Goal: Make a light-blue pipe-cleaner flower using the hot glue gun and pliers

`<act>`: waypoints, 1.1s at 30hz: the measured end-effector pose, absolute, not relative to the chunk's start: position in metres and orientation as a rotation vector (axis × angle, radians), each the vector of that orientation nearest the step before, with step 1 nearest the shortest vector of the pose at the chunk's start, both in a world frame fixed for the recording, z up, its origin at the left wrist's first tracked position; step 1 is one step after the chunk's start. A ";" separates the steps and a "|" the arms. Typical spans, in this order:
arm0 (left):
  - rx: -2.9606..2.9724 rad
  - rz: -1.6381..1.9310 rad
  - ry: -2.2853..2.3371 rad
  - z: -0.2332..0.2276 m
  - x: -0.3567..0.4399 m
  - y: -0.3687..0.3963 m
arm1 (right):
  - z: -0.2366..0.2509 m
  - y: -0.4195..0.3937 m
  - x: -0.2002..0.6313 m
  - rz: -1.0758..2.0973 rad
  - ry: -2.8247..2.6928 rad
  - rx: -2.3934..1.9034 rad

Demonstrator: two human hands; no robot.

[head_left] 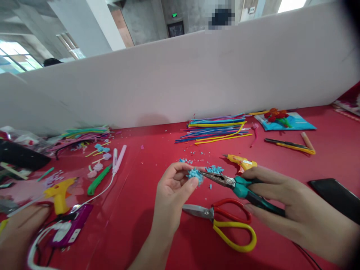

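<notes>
My left hand (pixel 173 191) pinches a small light-blue fuzzy flower (pixel 194 175) between thumb and fingers, just above the red table (pixel 146 150). My right hand (pixel 292 206) grips teal-handled needle-nose pliers (pixel 239 186); their metal tip touches the flower. Blue snippets (pixel 213 168) lie on the table right behind the flower. Red-and-yellow scissors (pixel 225 219) rest below the pliers, between my two hands.
A yellow glue gun (pixel 242 162) lies behind my right hand, and a second glue gun (pixel 59 193) at left by a purple box (pixel 73 228). Pipe cleaners (pixel 216 129) are piled by the white partition (pixel 197 75). A black phone (pixel 334 198) lies at right. Another person's hand (pixel 19 232) rests at bottom left.
</notes>
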State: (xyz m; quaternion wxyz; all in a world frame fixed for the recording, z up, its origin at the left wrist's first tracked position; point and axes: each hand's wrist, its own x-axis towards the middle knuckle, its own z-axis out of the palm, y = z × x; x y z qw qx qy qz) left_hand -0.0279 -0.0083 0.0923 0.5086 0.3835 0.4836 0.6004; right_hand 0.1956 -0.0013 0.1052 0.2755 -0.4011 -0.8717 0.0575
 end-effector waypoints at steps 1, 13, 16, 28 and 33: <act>0.902 1.442 1.154 0.092 -0.028 -0.008 | 0.105 -0.001 0.196 0.219 -2.377 -1.075; 0.855 1.442 1.100 0.096 -0.025 -0.010 | 0.101 -0.008 0.192 -0.386 -2.450 -0.898; 0.854 1.445 1.107 0.097 -0.025 -0.010 | 0.100 -0.008 0.192 -0.318 -2.415 -0.925; 0.875 1.465 1.182 0.096 -0.023 -0.004 | 0.098 -0.010 0.195 -0.026 -2.421 -1.080; 0.976 1.543 1.269 0.099 -0.018 -0.007 | 0.097 -0.009 0.194 0.073 -2.418 -1.081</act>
